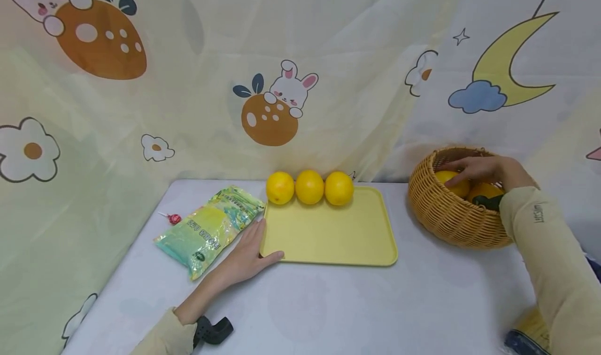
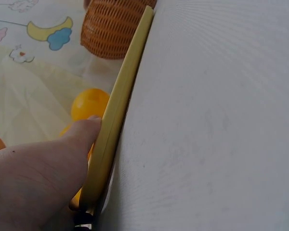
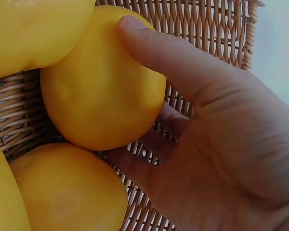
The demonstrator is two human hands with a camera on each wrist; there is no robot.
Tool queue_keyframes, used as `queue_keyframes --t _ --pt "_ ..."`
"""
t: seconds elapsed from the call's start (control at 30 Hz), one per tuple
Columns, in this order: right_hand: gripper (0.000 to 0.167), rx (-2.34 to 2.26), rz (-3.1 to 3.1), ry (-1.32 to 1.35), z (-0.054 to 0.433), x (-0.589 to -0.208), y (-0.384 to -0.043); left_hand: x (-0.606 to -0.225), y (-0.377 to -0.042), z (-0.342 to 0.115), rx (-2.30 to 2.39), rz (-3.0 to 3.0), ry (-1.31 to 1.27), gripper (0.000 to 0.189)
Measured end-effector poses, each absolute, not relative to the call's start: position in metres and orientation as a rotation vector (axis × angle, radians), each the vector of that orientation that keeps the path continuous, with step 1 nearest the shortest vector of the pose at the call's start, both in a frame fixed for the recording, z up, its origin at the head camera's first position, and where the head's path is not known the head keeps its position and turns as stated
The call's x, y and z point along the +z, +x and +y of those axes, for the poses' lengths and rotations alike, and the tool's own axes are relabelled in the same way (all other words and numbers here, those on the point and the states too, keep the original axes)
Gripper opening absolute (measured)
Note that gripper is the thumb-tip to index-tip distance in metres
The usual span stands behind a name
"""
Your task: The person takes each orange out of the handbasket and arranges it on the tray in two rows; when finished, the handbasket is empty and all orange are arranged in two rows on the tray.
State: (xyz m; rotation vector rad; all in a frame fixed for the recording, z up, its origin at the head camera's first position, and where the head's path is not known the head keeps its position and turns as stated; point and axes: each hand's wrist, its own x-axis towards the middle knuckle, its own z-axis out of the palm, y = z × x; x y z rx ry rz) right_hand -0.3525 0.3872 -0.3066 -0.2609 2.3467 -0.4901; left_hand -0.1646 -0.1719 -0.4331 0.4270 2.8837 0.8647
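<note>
My right hand (image 1: 483, 169) reaches into a wicker basket (image 1: 457, 224) and grips an orange (image 3: 103, 82). In the right wrist view the thumb lies over that fruit and the fingers curl behind it, partly hidden. Other oranges (image 3: 70, 187) lie around it in the basket. My left hand (image 1: 244, 256) rests at the left end of a yellow tray (image 1: 328, 235), fingers straight along its side. Its thumb (image 2: 84, 132) touches the near edge. Three oranges (image 1: 310, 187) stand in a row along the tray's far edge, toward its left.
A green and yellow plastic packet (image 1: 211, 229) lies left of the tray, beside the left hand. Past it is a red wrapped lollipop (image 1: 174, 219). A printed cloth (image 1: 357, 83) hangs behind the white table (image 1: 375, 308).
</note>
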Motion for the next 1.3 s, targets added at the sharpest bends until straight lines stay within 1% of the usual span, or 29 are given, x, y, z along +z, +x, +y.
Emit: queue_keyframes --t 0.2,0.43,0.67,0.9,1.07,1.3 --pt "0.087 -0.453 2.332 -0.246 0.386 -0.308 -0.354 -0.435 -0.165 -0.172 0.854 2.888 0.434 0.104" --pt "0.078 -0.430 2.392 -0.283 0.385 -0.311 -0.355 -0.436 -0.166 -0.172 0.867 2.885 0.440 0.104" --pt "0.080 -0.453 2.525 -0.294 0.384 -0.311 -0.353 -0.436 -0.166 -0.171 0.866 2.880 0.435 0.105" --pt "0.077 -0.546 2.537 -0.282 0.384 -0.304 -0.348 -0.434 -0.166 -0.172 0.856 2.888 0.424 0.105" --pt "0.078 -0.581 2.484 -0.250 0.386 -0.298 -0.347 -0.433 -0.167 -0.171 0.870 2.887 0.441 0.104" --pt "0.073 -0.659 2.391 -0.317 0.397 -0.280 -0.344 -0.433 -0.165 -0.170 0.866 2.881 0.423 0.103"
